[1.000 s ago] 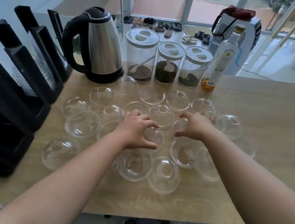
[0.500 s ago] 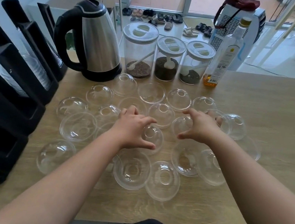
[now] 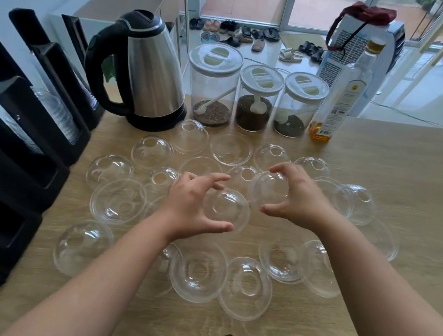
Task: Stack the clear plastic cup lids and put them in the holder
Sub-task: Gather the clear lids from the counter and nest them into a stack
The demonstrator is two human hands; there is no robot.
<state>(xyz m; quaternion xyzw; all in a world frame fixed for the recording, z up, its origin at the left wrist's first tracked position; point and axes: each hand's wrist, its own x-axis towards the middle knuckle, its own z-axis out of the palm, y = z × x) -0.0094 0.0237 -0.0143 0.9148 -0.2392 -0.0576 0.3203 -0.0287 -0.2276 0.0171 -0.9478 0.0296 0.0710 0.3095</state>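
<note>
Several clear dome lids (image 3: 117, 199) lie scattered over the wooden table (image 3: 407, 182), some dome up, some upturned. My left hand (image 3: 188, 205) grips one clear lid (image 3: 226, 208) by its rim, lifted a little above the others. My right hand (image 3: 299, 198) holds a second clear lid (image 3: 268, 191) tilted toward the first, the two lids close together but apart. The black holder (image 3: 7, 165) with slanted slots stands at the left edge, and stacked clear lids (image 3: 58, 112) sit in its upper slots.
A steel kettle (image 3: 148, 72) stands at the back left. Three lidded jars (image 3: 256, 97) and a bottle (image 3: 343, 91) line the far edge. The table's near edge runs just in front of my body. Bare wood lies to the right.
Both hands rested on lids on the table before. Now each has picked up one lid and raised it, the right one tilted toward the left one.
</note>
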